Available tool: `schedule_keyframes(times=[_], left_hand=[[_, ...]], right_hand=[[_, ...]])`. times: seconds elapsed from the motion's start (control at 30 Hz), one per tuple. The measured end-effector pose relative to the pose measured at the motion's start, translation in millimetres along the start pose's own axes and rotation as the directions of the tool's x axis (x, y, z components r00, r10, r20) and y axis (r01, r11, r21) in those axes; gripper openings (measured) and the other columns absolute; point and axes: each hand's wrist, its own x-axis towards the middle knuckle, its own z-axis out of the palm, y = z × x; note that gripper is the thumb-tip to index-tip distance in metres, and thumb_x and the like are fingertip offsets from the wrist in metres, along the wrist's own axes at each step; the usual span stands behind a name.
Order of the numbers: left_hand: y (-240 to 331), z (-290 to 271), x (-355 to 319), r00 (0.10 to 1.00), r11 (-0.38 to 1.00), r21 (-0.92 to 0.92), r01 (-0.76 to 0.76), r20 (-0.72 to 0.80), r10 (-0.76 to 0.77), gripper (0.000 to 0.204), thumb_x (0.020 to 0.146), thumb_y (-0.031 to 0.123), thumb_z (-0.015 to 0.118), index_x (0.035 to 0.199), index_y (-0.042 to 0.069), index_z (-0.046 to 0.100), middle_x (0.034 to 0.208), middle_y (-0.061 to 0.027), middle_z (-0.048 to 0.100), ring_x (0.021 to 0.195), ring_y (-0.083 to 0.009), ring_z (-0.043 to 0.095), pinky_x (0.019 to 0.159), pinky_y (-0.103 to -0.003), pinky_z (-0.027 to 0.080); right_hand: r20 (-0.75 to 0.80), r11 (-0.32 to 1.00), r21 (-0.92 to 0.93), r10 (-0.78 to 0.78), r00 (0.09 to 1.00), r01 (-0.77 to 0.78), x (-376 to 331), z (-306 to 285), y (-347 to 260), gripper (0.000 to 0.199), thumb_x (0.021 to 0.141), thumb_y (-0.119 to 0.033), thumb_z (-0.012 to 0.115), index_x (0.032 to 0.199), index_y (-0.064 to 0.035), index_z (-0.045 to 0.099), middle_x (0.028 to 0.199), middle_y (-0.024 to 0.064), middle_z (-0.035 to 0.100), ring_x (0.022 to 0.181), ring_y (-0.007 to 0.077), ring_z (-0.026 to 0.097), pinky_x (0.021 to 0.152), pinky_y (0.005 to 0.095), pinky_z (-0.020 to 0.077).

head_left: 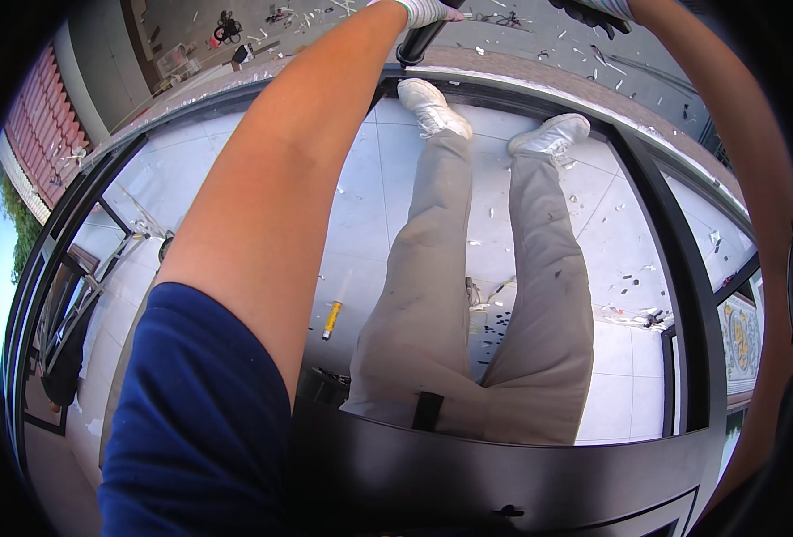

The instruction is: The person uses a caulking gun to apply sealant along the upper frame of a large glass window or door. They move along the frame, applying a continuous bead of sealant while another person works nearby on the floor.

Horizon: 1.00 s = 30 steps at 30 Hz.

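My left hand (426, 11), in a white glove with coloured stripes, is at the top edge and partly cut off. Its fingers close round a black cylinder (420, 43) that slants down toward the dark frame; I cannot make out its kind. To the right, my right hand (596, 14) wears a glove with a dark palm and a pale cuff. Its fingers point left, spread somewhat apart, and nothing shows in them; the picture's edge cuts off the rest. My white shoes (435, 106) stand on the tiles just inside the dark sill (495, 92).
A yellow tube (332, 319) lies on the white tiled floor (360, 197) left of my legs, among scattered scraps. Black metal framing (674, 259) surrounds me, with a dark panel (504, 474) below. Debris litters the grey ground (539, 45) beyond the sill.
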Motion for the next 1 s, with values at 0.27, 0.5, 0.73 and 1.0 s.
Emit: schedule_keyframes(times=[0.27,0.5,0.73,1.0], left_hand=[[9,9,-1,1.0,1.0,0.016,-0.002,0.006,0.002,0.071,0.063,0.037,0.087,0.124,0.014,0.06,0.116,-0.0155,0.069,0.109,-0.0325,0.065,0.094,-0.039,0.051],[27,14,2,0.999,0.999,-0.025,-0.038,0.01,0.038,0.07,0.064,0.036,0.086,0.125,0.015,0.059,0.115,-0.0153,0.069,0.109,-0.0323,0.065,0.093,-0.039,0.052],[39,33,12,0.997,0.996,-0.041,-0.073,-0.032,0.072,0.072,0.063,0.035,0.087,0.126,0.014,0.059,0.116,-0.0145,0.069,0.108,-0.0314,0.065,0.093,-0.038,0.052],[71,39,16,0.999,0.998,-0.04,-0.048,-0.005,0.048,0.068,0.063,0.035,0.087,0.122,0.013,0.062,0.116,-0.0146,0.069,0.108,-0.0309,0.065,0.094,-0.037,0.051]], right_hand=[[0.117,0.916,0.373,-0.203,0.972,0.146,15,6,37,0.044,0.088,-0.049,0.07,0.094,-0.006,0.063,0.073,0.0063,0.063,0.063,0.0186,0.063,0.057,0.0321,0.0528],[0.101,0.958,0.263,-0.146,0.984,0.115,6,-8,48,0.047,0.089,-0.051,0.068,0.092,-0.0047,0.062,0.071,0.0087,0.063,0.061,0.0199,0.063,0.053,0.0345,0.0521],[0.059,0.988,0.135,-0.089,0.994,0.08,-14,-20,55,0.054,0.087,-0.059,0.066,0.083,-0.0048,0.059,0.065,0.008,0.059,0.05,0.0185,0.058,0.045,0.0335,0.0462],[-0.009,0.998,0.036,-0.049,0.999,0.05,-24,-30,79,0.058,0.086,-0.063,0.065,0.077,-0.0054,0.058,0.059,0.0064,0.054,0.046,0.0177,0.054,0.043,0.0331,0.0448]])
